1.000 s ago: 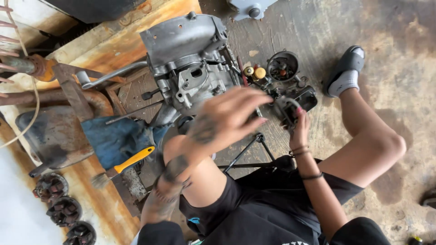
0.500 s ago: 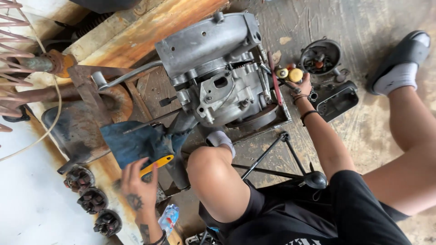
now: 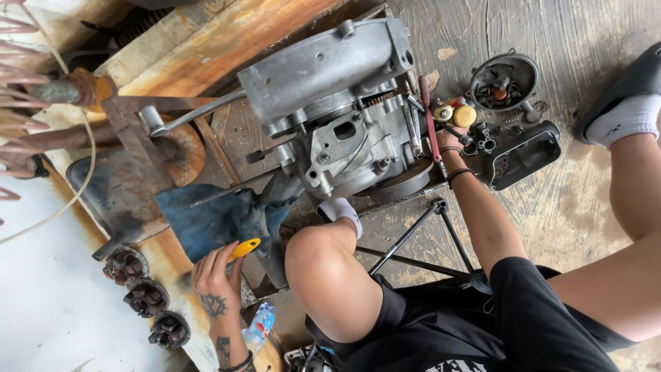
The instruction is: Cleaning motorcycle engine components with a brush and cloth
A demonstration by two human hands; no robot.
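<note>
Engine: grey metal engine block [image 3: 344, 103] stands on the concrete floor [image 3: 551, 207] against a wooden beam [image 3: 206, 41], its kick lever [image 3: 186, 117] sticking out to the left.
Left hand: left hand [image 3: 217, 279], tattooed, is down beside the bent knee; its grip is closed around a yellow-handled tool [image 3: 244, 249].
Tool position: the yellow handle pokes out above the fingers, just beside a blue cloth [image 3: 206, 220] on the floor.
Right hand: right hand [image 3: 451, 141] reaches to the engine's right side, among screwdriver handles [image 3: 454, 114]; most of it is hidden, so I cannot tell how far its grip is open or what it holds.
Nearby parts: round dark cover [image 3: 502, 83] and a black casing [image 3: 527, 155] lie just right of that hand.
Lower left: three small dark parts [image 3: 148, 296] lie in a row; a plastic bottle [image 3: 258, 327] lies by the left wrist.
</note>
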